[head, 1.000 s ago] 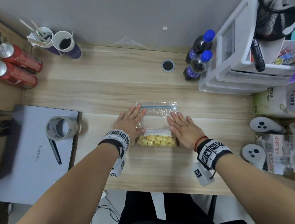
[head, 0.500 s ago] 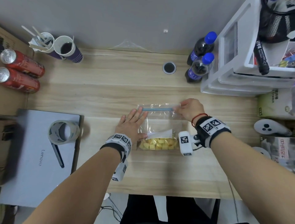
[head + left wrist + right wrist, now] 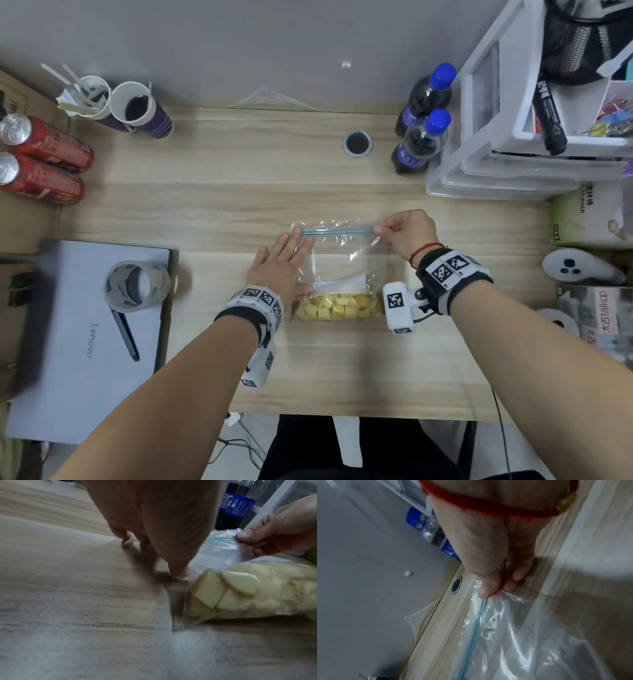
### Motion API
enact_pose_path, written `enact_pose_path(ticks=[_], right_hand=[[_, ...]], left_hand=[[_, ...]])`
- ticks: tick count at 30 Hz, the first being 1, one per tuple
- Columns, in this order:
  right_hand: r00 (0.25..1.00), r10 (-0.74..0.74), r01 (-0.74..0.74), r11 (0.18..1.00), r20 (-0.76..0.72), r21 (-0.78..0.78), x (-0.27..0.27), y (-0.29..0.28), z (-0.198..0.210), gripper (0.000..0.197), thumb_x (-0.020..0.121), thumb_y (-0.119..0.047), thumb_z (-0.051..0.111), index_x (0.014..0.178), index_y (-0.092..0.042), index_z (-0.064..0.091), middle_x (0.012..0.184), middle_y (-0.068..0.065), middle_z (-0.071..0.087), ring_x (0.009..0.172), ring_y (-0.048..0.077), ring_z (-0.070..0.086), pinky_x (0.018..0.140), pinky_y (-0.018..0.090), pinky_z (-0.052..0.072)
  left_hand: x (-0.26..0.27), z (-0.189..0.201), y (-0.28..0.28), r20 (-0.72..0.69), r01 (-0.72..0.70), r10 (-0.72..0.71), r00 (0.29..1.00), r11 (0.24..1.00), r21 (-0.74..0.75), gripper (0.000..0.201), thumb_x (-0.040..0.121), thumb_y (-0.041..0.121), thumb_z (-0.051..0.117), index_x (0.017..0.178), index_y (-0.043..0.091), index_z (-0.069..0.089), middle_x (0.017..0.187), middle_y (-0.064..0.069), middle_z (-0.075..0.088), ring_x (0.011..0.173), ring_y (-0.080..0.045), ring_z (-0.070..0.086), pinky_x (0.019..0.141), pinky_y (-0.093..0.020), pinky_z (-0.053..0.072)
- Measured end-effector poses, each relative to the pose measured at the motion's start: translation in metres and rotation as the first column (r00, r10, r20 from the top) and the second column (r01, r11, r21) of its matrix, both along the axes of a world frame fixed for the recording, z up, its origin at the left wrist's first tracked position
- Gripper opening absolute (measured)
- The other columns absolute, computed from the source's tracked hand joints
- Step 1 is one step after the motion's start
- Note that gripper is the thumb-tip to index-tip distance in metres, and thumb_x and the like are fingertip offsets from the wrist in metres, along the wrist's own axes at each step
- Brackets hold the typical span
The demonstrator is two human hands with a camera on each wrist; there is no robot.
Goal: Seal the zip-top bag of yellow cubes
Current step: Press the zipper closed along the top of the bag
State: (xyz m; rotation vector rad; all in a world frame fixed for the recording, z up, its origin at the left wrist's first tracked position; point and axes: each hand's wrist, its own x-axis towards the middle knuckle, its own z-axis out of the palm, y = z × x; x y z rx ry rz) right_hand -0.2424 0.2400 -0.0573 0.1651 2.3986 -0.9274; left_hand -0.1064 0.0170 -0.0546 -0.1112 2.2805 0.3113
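Note:
A clear zip-top bag [image 3: 342, 260] lies flat on the wooden desk [image 3: 222, 205], its blue zip strip [image 3: 337, 232] at the far end and yellow cubes [image 3: 337, 306] heaped at the near end. My left hand [image 3: 282, 265] lies flat with straight fingers on the bag's left side, fingertips at the left end of the strip. My right hand [image 3: 406, 234] pinches the right end of the strip between thumb and fingers; the right wrist view shows the thumb [image 3: 486, 591] on top of the zip strip [image 3: 474, 628]. The left wrist view shows the cubes [image 3: 240, 591] close up.
Two dark bottles with blue caps [image 3: 424, 137] and white drawers [image 3: 513, 137] stand at the back right. Paper cups [image 3: 137, 109] and red cans [image 3: 41, 164] are at the back left. A laptop [image 3: 85, 335] with a tape roll [image 3: 135, 284] lies left; controllers [image 3: 579, 267] lie right.
My right hand left the bag's lower right side, moved to the far right corner and took hold of the zip strip's end. The left hand stayed flat on the bag.

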Motion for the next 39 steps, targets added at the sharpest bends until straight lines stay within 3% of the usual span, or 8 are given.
enact_pose_path(ticks=[5,7,10,19,26,29,32,39], right_hand=[[0.982,0.146,-0.134,0.986,-0.118,0.104,0.002,-0.005,0.007,0.020,0.082,-0.028,0.072,0.085,-0.009,0.075,0.071,0.001,0.063,0.075,0.018,0.055,0.071,0.020,0.037],[0.978,0.162,-0.150,0.984,-0.129,0.099,0.002,-0.005,0.010,0.020,0.082,-0.029,0.073,0.084,-0.009,0.074,0.071,0.001,0.063,0.074,0.017,0.056,0.072,0.020,0.038],[0.980,0.156,-0.153,0.988,-0.126,0.034,0.004,-0.006,0.014,0.018,0.081,-0.029,0.075,0.083,-0.010,0.075,0.072,0.000,0.066,0.073,0.015,0.059,0.075,0.023,0.046],[0.981,0.120,-0.130,0.990,-0.149,-0.055,0.008,-0.003,0.016,0.009,0.084,-0.022,0.071,0.083,-0.014,0.074,0.075,-0.003,0.068,0.074,0.013,0.060,0.075,0.023,0.048],[0.985,0.102,-0.113,0.991,-0.142,-0.072,0.004,0.003,0.011,0.010,0.084,-0.023,0.072,0.084,-0.014,0.075,0.072,-0.006,0.066,0.068,0.008,0.057,0.069,0.016,0.041],[0.982,0.116,-0.126,0.990,-0.147,-0.063,0.004,0.002,0.008,0.009,0.084,-0.024,0.072,0.083,-0.015,0.075,0.072,-0.006,0.066,0.069,0.009,0.058,0.067,0.014,0.040],[0.983,0.126,-0.134,0.990,-0.137,-0.049,0.003,0.001,0.006,0.010,0.084,-0.025,0.072,0.082,-0.016,0.075,0.074,-0.005,0.068,0.071,0.011,0.060,0.071,0.017,0.042],[0.989,0.092,-0.101,0.992,-0.112,-0.079,0.005,0.007,0.003,0.009,0.084,-0.024,0.072,0.080,-0.016,0.074,0.075,-0.003,0.071,0.071,0.011,0.062,0.069,0.017,0.043]], left_hand=[[-0.001,0.008,0.002,-0.049,-0.026,0.026,0.998,1.000,0.002,0.095,0.088,0.049,0.057,0.149,0.037,-0.015,0.155,0.013,-0.029,0.147,-0.013,-0.015,0.120,-0.044,-0.001],[-0.007,0.020,0.006,-0.182,-0.071,0.070,0.981,0.997,-0.003,0.081,0.086,0.046,0.061,0.151,0.033,0.016,0.163,0.005,0.005,0.148,-0.018,0.010,0.120,-0.042,0.010],[-0.039,0.043,0.016,-0.440,-0.138,0.133,0.888,0.990,0.021,0.058,0.083,0.048,0.065,0.134,0.026,0.050,0.135,0.001,0.049,0.126,-0.020,0.042,0.103,-0.039,0.034],[-0.114,0.032,0.061,-0.243,-0.147,0.202,0.949,0.963,0.224,0.022,0.081,0.049,0.066,0.097,0.036,0.071,0.101,0.017,0.066,0.106,-0.013,0.055,0.091,-0.041,0.026],[-0.114,0.022,0.068,-0.301,-0.202,0.274,0.913,0.947,0.251,0.019,0.084,0.043,0.066,0.092,0.028,0.074,0.096,0.009,0.070,0.100,-0.016,0.055,0.087,-0.034,0.024],[-0.115,0.020,0.070,-0.277,-0.241,0.310,0.910,0.936,0.256,0.014,0.081,0.038,0.070,0.087,0.026,0.076,0.093,0.006,0.072,0.101,-0.022,0.059,0.095,-0.034,0.036],[-0.115,0.017,0.070,-0.249,-0.302,0.376,0.892,0.908,0.289,0.009,0.077,0.035,0.074,0.081,0.027,0.076,0.088,0.004,0.073,0.097,-0.025,0.061,0.089,-0.031,0.047],[-0.112,0.022,0.064,-0.237,-0.266,0.351,0.906,0.907,0.327,0.015,0.079,0.039,0.073,0.084,0.025,0.075,0.076,0.010,0.065,0.092,-0.018,0.061,0.096,-0.036,0.041]])
